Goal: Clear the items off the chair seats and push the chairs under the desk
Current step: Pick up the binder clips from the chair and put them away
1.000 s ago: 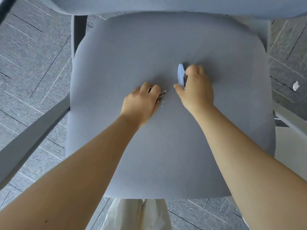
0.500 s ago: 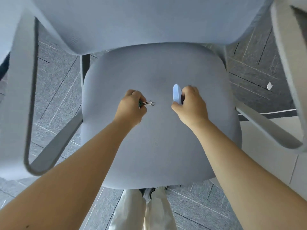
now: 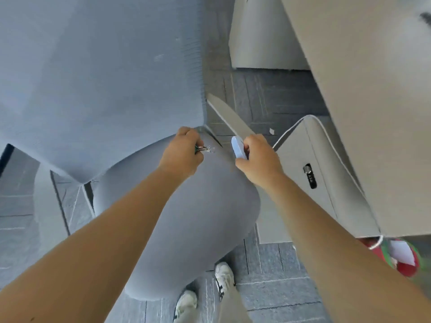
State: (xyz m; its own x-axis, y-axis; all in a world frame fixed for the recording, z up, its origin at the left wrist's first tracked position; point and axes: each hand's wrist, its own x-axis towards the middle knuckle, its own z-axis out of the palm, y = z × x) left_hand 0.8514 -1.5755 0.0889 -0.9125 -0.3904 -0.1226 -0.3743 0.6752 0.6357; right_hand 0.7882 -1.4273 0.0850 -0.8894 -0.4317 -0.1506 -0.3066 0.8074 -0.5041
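Desk, a beige flat-topped slab [image 3: 363, 94], lies up-right of right hand [image 3: 258, 157] gripping pale blue oblong plastic piece [image 3: 238, 147]; left hand [image 3: 182, 155] pinches small metal binder clips [image 3: 204, 149].

The grey fabric chair seat [image 3: 186, 229] carries nothing on its visible cushion; its pale blue-grey backrest [image 3: 100, 78] rises at the far edge, and a grey armrest [image 3: 229, 118] slants off its right side; the chair stands on the dark grey carpet-tile floor [image 3: 270, 283], as do two white sneakers [image 3: 224, 276] just beside the seat's near edge; a beige cabinet with a combination lock [image 3: 310, 176] stands on the floor to the right, under the beige desk [image 3: 373, 89].
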